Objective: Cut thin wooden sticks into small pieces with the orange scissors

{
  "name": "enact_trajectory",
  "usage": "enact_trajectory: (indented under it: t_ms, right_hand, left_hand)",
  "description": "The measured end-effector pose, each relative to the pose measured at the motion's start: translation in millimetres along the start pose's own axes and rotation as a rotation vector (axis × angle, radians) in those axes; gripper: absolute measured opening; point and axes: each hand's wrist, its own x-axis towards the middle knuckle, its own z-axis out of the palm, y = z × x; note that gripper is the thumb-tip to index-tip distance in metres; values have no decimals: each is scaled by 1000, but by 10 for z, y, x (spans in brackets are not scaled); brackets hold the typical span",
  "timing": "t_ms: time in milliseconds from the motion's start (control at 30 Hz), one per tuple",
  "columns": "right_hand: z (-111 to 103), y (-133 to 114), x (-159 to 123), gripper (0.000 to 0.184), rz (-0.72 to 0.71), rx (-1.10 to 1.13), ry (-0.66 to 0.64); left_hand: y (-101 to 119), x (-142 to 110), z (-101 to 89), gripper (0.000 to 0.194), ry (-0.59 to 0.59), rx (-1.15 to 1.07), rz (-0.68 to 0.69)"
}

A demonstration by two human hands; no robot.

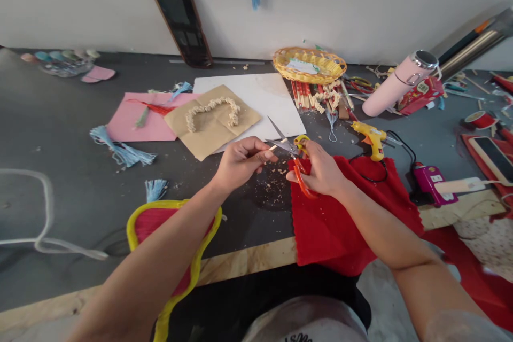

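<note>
My left hand [249, 158] pinches a thin pale wooden stick [277, 145]. In my right hand [318, 168] is a pair of scissors [301, 173] with one yellow and one orange handle loop. The scissor blades stand apart, with the stick's tip between or right beside them. Below the hands, small cut wooden bits [272, 186] lie scattered on the dark table. Just beyond my left hand, a curved chain of small pale pieces [212, 107] rests on brown paper [180, 124]. Red cloth [328, 224] lies under my right hand and wrist.
At the back are a yellow basket [280, 70], bundled sticks [302, 96] and a pink flask [395, 88]. A yellow glue gun [371, 138] and a purple power adapter [433, 181] sit right. Blue tassels [124, 148] lie left. A phone [182, 24] leans on the wall.
</note>
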Motion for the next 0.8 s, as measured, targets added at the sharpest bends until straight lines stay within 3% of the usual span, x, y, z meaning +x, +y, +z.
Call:
enact_trajectory:
  t_ms: [433,800]
  right_hand:
    - [-63,-101,-5,39,49,28,0]
    - [-16,8,6,52,-55,-65,17]
  left_hand:
    - [63,-36,33,28,4,-8,0]
    - [88,5,-63,34,-164,-85,-156]
